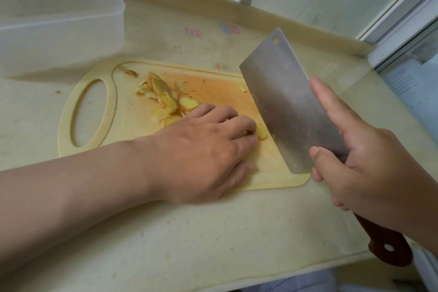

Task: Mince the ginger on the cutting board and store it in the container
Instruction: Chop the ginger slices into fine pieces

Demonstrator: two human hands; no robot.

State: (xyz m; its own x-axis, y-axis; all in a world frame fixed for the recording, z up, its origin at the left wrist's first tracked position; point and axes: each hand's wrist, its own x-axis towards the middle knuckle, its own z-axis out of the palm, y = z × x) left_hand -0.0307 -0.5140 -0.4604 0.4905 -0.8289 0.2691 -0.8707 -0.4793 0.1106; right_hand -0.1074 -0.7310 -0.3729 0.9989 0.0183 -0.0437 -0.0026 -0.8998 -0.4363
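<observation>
A pale yellow cutting board (132, 130) with an oval handle hole lies on the counter. Several ginger slices and peel scraps (166, 99) sit in a loose heap near its middle. My left hand (203, 149) curls its fingers down on a small ginger piece (262, 132) at the board's right side. My right hand (369, 163) grips a steel cleaver (286, 102) by its brown handle, the forefinger stretched along the blade's side. The blade stands edge-down on the board just right of the held piece. A translucent white container (59, 21) sits at the back left.
A raised counter lip (213, 0) and white wall panels run along the back. A window frame (403, 21) closes off the right side. The counter's front edge (260, 275) runs near the bottom.
</observation>
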